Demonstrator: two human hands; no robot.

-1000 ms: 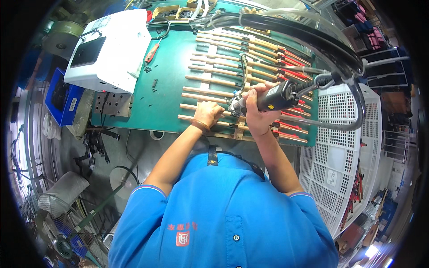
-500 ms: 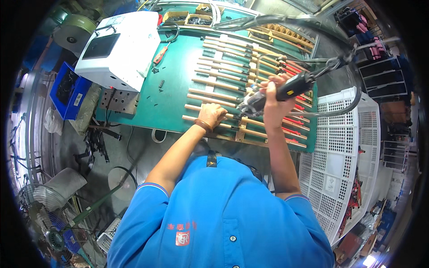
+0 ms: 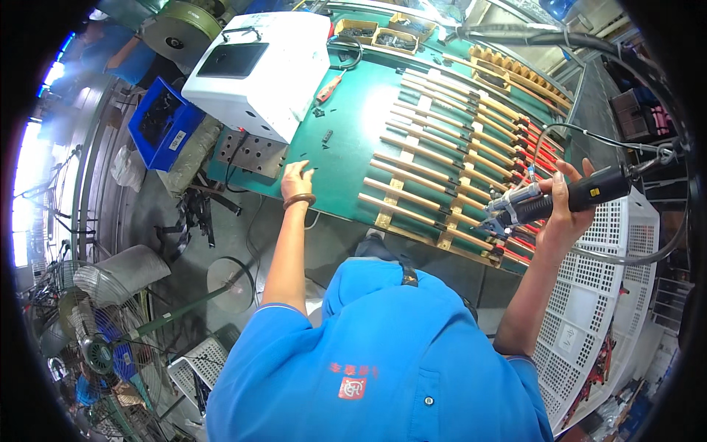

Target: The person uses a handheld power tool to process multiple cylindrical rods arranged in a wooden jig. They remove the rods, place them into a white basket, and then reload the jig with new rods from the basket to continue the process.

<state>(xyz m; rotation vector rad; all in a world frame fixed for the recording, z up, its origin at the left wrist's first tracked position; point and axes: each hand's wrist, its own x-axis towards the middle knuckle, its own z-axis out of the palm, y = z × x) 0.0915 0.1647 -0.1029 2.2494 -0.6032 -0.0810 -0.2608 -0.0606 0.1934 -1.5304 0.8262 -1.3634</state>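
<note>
My right hand (image 3: 568,214) grips a black power screwdriver (image 3: 600,188) with a grey metal nose. The tool lies tilted over the right part of a rack of slim wooden rods (image 3: 412,174), its tip close to the nearest rods. Dark fittings sit along these rods, and red pieces (image 3: 541,144) show at their right ends. Away to the left, my left hand (image 3: 297,179) is over the edge of the green table (image 3: 340,173), beside a metal block with holes (image 3: 251,154). Its fingers are slightly apart, with nothing visible between them.
A white machine (image 3: 261,77) stands at the table's left, near an orange-handled screwdriver (image 3: 330,88) and small black scraps. A blue bin (image 3: 162,121) is further left. Small trays (image 3: 395,40) line the back. A hose (image 3: 641,258) loops at right above white crates (image 3: 582,324).
My left hand has left the rods and moved left to the metal block. My right hand has drawn the power screwdriver rightward along the rods. The view has shifted too.
</note>
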